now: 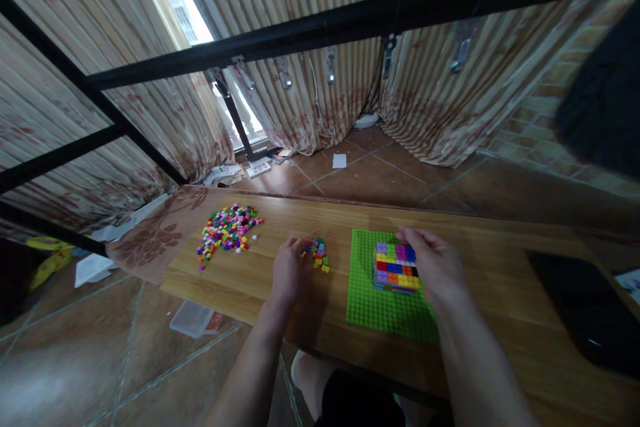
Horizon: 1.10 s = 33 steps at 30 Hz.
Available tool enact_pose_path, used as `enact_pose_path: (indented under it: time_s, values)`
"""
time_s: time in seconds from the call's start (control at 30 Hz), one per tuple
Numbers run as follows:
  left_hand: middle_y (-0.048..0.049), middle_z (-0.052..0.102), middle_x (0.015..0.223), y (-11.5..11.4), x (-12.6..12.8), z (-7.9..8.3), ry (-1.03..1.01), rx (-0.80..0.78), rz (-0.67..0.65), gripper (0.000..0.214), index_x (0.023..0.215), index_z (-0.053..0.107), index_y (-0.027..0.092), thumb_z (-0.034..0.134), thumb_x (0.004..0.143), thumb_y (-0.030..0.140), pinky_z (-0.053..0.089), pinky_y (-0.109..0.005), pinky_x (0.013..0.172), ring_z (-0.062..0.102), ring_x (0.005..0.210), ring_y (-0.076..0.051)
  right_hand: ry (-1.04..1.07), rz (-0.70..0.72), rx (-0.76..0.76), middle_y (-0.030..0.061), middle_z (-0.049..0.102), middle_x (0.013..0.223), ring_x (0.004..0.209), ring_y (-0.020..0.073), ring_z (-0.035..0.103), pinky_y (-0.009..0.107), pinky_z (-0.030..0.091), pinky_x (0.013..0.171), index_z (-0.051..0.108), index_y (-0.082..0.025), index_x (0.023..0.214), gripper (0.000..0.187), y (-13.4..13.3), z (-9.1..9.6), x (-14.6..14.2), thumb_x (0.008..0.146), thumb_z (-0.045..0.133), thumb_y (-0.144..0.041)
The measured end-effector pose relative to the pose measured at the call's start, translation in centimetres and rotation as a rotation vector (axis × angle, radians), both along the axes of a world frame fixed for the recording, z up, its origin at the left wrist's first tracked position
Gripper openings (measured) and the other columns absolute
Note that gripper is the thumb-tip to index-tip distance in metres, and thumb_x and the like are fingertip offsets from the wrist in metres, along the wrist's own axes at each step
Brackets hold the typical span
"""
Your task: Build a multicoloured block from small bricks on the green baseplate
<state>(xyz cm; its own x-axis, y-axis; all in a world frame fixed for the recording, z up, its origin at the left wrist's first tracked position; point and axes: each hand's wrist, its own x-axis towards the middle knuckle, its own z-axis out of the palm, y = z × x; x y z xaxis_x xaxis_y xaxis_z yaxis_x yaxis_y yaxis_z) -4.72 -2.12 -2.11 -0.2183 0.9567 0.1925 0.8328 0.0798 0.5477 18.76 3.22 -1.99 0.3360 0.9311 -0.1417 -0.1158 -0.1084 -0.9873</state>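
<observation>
Leftmost on the wooden table, toward its far side, lies a large loose pile of small bricks in many colours. On the floor near the table's left part sits a clear plastic container. To the right of the large pile, a person's left hand reaches down, its fingers curled at a small cluster of bricks; whether they grip one cannot be told. Further right, a green studded baseplate lies flat, bearing a multicoloured brick block with rows of yellow, red, blue, orange and purple. The right hand is at the block's right side, thumb and forefinger drawn close together near its far right corner; any brick between them cannot be made out. At the far right rests a flat, dark, glossy object.
</observation>
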Motion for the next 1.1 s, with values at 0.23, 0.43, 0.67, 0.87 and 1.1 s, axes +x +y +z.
enact_pose_path:
  time_s: [0.23,0.43,0.67,0.87,1.1]
  values:
    - [-0.0078,0.069,0.101,0.8,-0.6,-0.2,0.146,-0.073,-0.025,0.023,0.101,0.071,0.02,0.058,0.083,0.017,0.047,-0.034,0.087,0.061,0.096,-0.022,0.026,0.024,-0.017,0.0035,0.076,0.076,0.067,0.0171,0.067,0.027,0.051,0.06,0.074,-0.02,0.076,0.025,0.0,0.0,0.0,0.065,0.074,-0.042]
    - [-0.0083,0.07,0.101,0.6,-0.9,-0.6,0.186,-0.064,-0.055,0.023,0.102,0.072,0.019,0.057,0.084,0.019,0.047,-0.035,0.088,0.061,0.095,-0.023,0.003,0.019,-0.005,0.0019,0.075,0.074,0.067,0.0156,0.065,0.026,0.05,0.063,0.074,-0.02,0.075,0.023,0.0,0.0,0.2,0.066,0.073,-0.041]
    - [-0.0085,0.07,0.098,0.2,-1.6,-0.2,0.183,-0.086,-0.067,0.027,0.1,0.072,0.018,0.054,0.08,0.012,0.048,-0.036,0.088,0.061,0.095,-0.023,-0.013,-0.042,0.046,0.0049,0.074,0.074,0.072,0.0172,0.066,0.028,0.049,0.064,0.073,-0.018,0.074,0.023,0.3,0.1,0.7,0.069,0.07,-0.04]
    - [-0.0102,0.07,0.103,-0.1,-2.1,-0.2,0.09,-0.023,0.001,0.03,0.103,0.07,0.015,0.05,0.082,0.009,0.048,-0.039,0.092,0.061,0.099,-0.024,-0.03,-0.033,0.062,0.0054,0.074,0.075,0.073,0.0178,0.066,0.03,0.049,0.066,0.074,-0.018,0.076,0.023,0.2,-0.1,0.9,0.07,0.069,-0.04]
    - [-0.0104,0.07,0.1,-1.8,-3.7,-1.2,-0.062,0.005,0.112,0.028,0.103,0.069,0.015,0.05,0.083,0.011,0.052,-0.037,0.085,0.065,0.092,-0.022,0.012,-0.038,0.042,0.0046,0.074,0.078,0.076,0.018,0.067,0.032,0.051,0.071,0.073,-0.019,0.076,0.02,0.2,0.1,0.9,0.067,0.071,-0.037]
